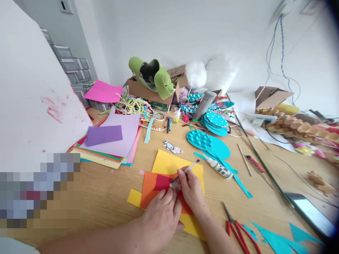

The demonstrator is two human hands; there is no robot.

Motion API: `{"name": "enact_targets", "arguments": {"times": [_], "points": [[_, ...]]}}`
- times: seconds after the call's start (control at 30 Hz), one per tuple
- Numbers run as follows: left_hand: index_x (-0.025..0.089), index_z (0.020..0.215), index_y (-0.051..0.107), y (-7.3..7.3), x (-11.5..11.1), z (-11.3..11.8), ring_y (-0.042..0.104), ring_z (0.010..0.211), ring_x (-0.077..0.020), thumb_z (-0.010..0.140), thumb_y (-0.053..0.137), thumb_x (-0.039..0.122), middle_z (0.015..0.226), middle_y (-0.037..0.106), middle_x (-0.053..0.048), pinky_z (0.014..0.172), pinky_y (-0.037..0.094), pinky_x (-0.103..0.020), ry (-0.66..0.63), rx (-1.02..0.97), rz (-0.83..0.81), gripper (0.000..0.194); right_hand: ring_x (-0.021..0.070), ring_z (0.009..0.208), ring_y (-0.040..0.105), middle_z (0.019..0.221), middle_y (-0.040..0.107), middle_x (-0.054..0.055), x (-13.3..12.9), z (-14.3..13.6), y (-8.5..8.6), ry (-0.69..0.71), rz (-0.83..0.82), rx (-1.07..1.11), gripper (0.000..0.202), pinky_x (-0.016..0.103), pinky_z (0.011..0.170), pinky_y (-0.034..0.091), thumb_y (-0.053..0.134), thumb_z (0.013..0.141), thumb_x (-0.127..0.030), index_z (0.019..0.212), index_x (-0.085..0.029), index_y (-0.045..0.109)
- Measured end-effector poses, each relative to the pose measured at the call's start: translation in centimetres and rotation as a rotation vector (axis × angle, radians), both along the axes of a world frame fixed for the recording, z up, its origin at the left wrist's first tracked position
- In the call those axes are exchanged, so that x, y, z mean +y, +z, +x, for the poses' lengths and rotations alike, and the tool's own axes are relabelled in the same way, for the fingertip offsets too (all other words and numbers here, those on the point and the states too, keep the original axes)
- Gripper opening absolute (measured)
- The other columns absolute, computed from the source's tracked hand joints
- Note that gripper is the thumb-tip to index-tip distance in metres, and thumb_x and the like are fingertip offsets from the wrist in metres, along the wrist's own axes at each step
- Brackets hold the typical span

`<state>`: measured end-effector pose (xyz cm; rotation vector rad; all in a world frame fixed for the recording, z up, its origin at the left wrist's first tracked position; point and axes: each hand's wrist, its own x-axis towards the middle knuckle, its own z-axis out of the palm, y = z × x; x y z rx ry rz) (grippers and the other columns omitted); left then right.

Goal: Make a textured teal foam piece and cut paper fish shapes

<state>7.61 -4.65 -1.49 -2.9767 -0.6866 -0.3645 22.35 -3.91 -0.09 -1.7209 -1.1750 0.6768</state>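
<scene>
Right hand (192, 187) is pinching a slim pen (191, 165). Left hand (162, 211) is kinda flat, pressing a small cutout (176, 185) onto red paper (160, 182)

Wooden surface (106, 197): ppr stack (129, 132) at L, yellow sheet (165, 160) ctr, white btl (219, 167) just R of it, red-handled scissors (238, 237) nr front, phone (311, 211) far R.

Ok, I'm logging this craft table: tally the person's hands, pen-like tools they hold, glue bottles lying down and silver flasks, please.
Left hand and right hand: 2
Pen-like tool held: 1
Lying glue bottle: 1
Silver flask: 1
Total: 5
</scene>
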Motion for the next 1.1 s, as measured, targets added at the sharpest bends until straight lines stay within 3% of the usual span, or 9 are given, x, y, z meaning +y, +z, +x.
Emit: {"name": "enact_targets", "arguments": {"times": [1.1], "points": [[0.002, 0.122, 0.055, 0.98, 0.12, -0.14, 0.048, 0.124, -0.0306, 0.086, 0.055, 0.057, 0.131, 0.055, -0.025, 0.099, 0.038, -0.041, -0.016, 0.013, -0.109, 0.066, 0.0155, 0.050, 0.053, 0.058, 0.057, -0.002, 0.08, -0.32, 0.42, 0.056, -0.011, -0.107, 0.031, 0.027, 0.050, 0.039, 0.041, 0.093, -0.049, 0.077, -0.024, 0.049]]}}
